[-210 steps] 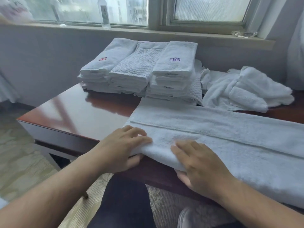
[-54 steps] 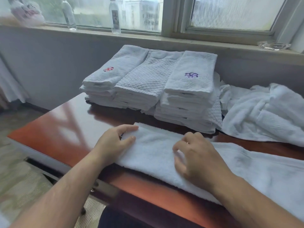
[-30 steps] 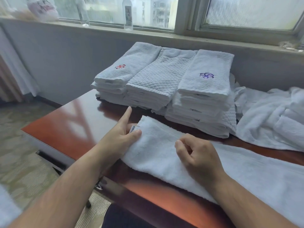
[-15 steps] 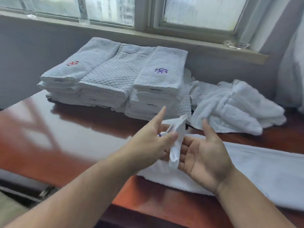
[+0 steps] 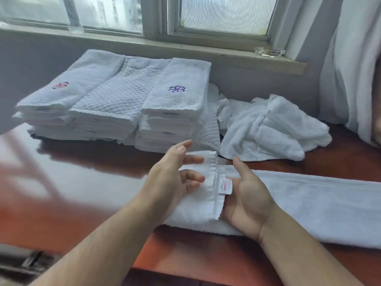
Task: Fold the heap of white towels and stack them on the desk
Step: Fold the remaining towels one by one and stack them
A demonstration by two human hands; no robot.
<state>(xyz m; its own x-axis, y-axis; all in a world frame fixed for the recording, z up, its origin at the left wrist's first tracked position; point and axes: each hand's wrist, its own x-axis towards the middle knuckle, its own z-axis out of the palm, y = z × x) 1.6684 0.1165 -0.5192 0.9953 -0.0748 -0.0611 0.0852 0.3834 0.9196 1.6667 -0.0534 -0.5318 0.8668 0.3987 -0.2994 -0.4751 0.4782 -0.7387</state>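
Observation:
A long white towel (image 5: 309, 203), folded into a narrow strip, lies across the desk (image 5: 82, 182) from centre to right. Its left end is lifted and turned over, showing a small label. That end drapes over the fingers of my right hand (image 5: 247, 201), which is palm up with the thumb raised. My left hand (image 5: 175, 178) hovers beside the flap with spread, relaxed fingers touching the cloth. Folded towel stacks (image 5: 123, 104) stand at the back of the desk. A loose heap of white towels (image 5: 268, 131) lies to their right.
The window sill (image 5: 206, 50) runs behind the stacks, with a clear glass item (image 5: 268, 51) on it and a bottle (image 5: 71, 15) at the left. A pale curtain (image 5: 350, 69) hangs at the right. The desk's left half is bare glossy wood.
My left hand pinched the towel's raised corner half a second ago; now its fingers are spread, and the end has turned over onto my right fingers, label up.

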